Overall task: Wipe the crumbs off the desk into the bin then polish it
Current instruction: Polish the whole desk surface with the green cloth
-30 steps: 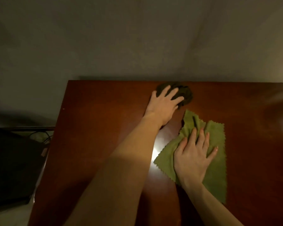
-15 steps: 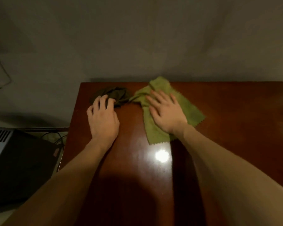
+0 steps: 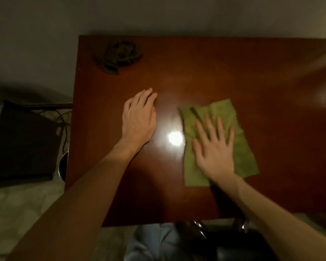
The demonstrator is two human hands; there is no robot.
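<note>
**While the Right Palm Pressed the Green Cloth, Most of the Desk Lay Off to Its Right**

As the right hand (image 3: 215,151) lay flat on the green cloth (image 3: 243,153), its fingers were spread and straight, pressing the cloth down rather than gripping it. The cloth was spread on the desk (image 3: 271,72) right of centre. Its long axis ran roughly away from the person, tilted a little to the far left, with a few folds bunched at the far end beyond the fingertips. The left hand (image 3: 139,121) rested palm down on bare wood, fingers together and loosely extended, holding nothing. A bright glare spot (image 3: 175,138) sat between the two hands.

The polishing looked under way, and the widest bare stretch of desk lay to the right of the cloth, on the right hand's own side. That hand was therefore the better placed for the next sweep.

A dark crumpled cloth (image 3: 119,55) sat near the far left corner, well apart from both hands and nearer the left one. No crumbs could be made out in the dim light. A round metal rim (image 3: 62,164) just beside the desk's left edge may have been the bin.
</note>
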